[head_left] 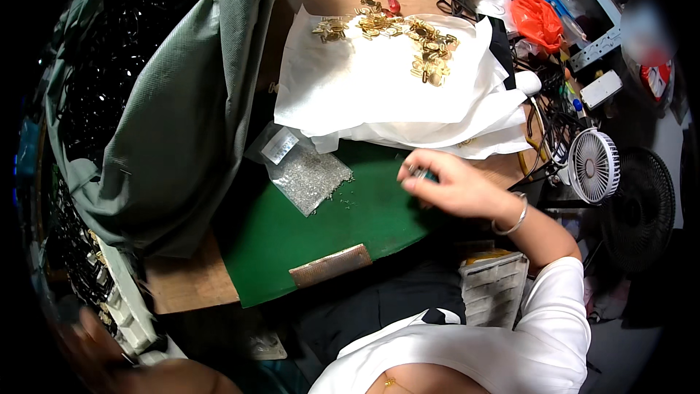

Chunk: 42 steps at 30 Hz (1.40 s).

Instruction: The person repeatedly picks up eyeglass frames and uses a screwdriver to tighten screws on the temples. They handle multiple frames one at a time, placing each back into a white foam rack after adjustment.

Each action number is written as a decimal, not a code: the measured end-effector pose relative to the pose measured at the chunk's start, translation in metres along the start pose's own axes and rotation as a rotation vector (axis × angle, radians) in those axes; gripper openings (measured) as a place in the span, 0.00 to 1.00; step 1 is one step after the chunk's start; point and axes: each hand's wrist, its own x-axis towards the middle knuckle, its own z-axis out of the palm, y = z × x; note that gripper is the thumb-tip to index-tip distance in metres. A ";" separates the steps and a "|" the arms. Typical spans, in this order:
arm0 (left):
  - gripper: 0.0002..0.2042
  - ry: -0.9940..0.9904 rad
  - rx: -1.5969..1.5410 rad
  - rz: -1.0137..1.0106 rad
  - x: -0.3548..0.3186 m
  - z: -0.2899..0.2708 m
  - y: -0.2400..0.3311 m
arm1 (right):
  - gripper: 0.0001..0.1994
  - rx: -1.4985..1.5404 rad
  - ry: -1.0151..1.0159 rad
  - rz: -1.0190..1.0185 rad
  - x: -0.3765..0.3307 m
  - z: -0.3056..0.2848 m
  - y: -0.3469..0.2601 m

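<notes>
Above the right part of the green mat (277, 226) is my right hand (456, 186), its fingers closed round a small dark object that mostly hides in the grip. Left of it on the mat lies a clear plastic bag (302, 175) of tiny silvery pieces, some spilled beside its edge. My left hand (95, 346) reaches to the dim lower left, next to a pale plastic tray (127, 303). Motion smears its fingers, so its hold does not show. Farther back, small gold-coloured metal pieces (430, 47) lie scattered on a white sheet (357, 91).
A grey-green cloth (168, 109) hangs at the left beside a mass of shiny black items (124, 51). A textured metal strip (332, 265) lies at the mat's front edge. On the right are a small white fan (592, 165), tangled cables and a red plastic bag (537, 20).
</notes>
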 end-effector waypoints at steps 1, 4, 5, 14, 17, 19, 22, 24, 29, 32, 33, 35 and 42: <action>0.26 0.032 -0.036 0.126 -0.026 0.012 -0.013 | 0.10 -0.150 0.068 -0.045 0.007 -0.009 -0.011; 0.19 0.156 0.175 0.128 -0.073 0.015 -0.067 | 0.12 -0.548 0.346 -0.196 0.048 -0.052 -0.012; 0.15 0.203 0.294 0.067 -0.087 0.010 -0.088 | 0.11 -0.661 0.448 -0.249 0.066 -0.067 -0.008; 0.22 0.355 0.640 -0.240 -0.128 0.016 -0.171 | 0.08 -1.260 0.502 -0.151 0.080 -0.075 0.034; 0.29 0.427 0.506 -0.436 -0.105 0.030 -0.160 | 0.07 -1.248 0.523 -0.120 0.089 -0.072 0.032; 0.31 0.350 0.489 -0.493 -0.105 0.024 -0.154 | 0.07 -1.110 0.562 -0.212 0.092 -0.087 0.038; 0.30 0.310 0.573 -0.418 -0.108 0.031 -0.154 | 0.08 -1.054 0.733 -0.566 0.075 -0.092 0.031; 0.28 0.279 0.527 -0.385 -0.112 0.042 -0.154 | 0.08 -0.525 0.526 -0.084 0.035 -0.060 -0.024; 0.20 0.016 0.659 -0.401 -0.108 0.050 -0.167 | 0.08 0.051 -0.111 -0.292 0.000 0.024 -0.073; 0.18 0.010 0.768 -0.376 -0.112 0.061 -0.174 | 0.07 0.117 -0.217 -0.302 0.012 0.050 -0.055; 0.19 -0.008 0.750 -0.405 -0.111 0.061 -0.173 | 0.05 0.245 -0.212 -0.154 0.009 0.045 -0.065; 0.20 -0.061 0.796 -0.441 -0.109 0.059 -0.170 | 0.04 0.292 -0.217 -0.300 0.007 0.044 -0.070; 0.16 0.020 0.883 -0.398 -0.115 0.066 -0.174 | 0.04 0.202 -0.262 -0.431 0.009 0.069 -0.065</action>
